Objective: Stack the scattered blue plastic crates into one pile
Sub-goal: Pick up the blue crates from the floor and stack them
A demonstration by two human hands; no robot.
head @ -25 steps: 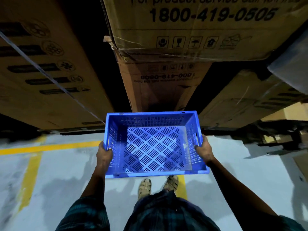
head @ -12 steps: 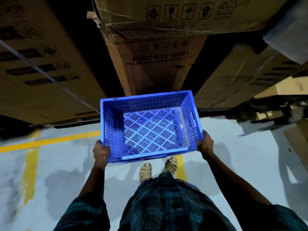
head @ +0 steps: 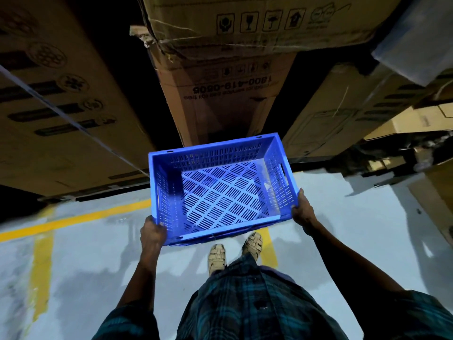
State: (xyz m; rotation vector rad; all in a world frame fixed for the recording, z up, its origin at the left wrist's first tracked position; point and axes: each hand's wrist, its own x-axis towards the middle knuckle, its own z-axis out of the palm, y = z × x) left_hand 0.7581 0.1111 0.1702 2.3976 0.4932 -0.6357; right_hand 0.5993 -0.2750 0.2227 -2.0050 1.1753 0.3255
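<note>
Hands: left hand [head: 154,232] and right hand [head: 302,209] clamped on near corners of empty blue crate [head: 220,190], held between them.
Risk: corner-only grips; tilted crate could slip from either palm toward the cartons [head: 228,99] beyond.

We see a slotted, faintly glossy blue plastic crate [head: 221,190], matt brown corrugated cardboard boxes [head: 228,101] with creased, torn edges, a smooth grey painted floor [head: 98,256] with worn yellow lines, woven tan sandals [head: 217,256] and soft dark plaid cloth sleeves [head: 127,322].
</note>
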